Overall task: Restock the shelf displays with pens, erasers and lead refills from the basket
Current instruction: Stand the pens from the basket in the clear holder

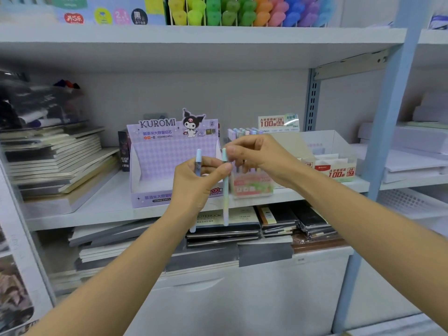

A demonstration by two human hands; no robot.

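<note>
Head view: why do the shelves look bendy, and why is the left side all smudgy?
In the head view, the wide lens bends the shelf edges; the notebooks at the left edge smear, as do the highlighters up top; the Kuromi box, blue pen and green pen in the middle are sharper.

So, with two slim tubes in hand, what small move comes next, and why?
Probably the right hand pulls the green-capped tube free of the left hand and carries it to the clear display behind, where similar pastel tubes stand. It pinches that tube's top; the left hand also grips a blue-capped tube.
</note>
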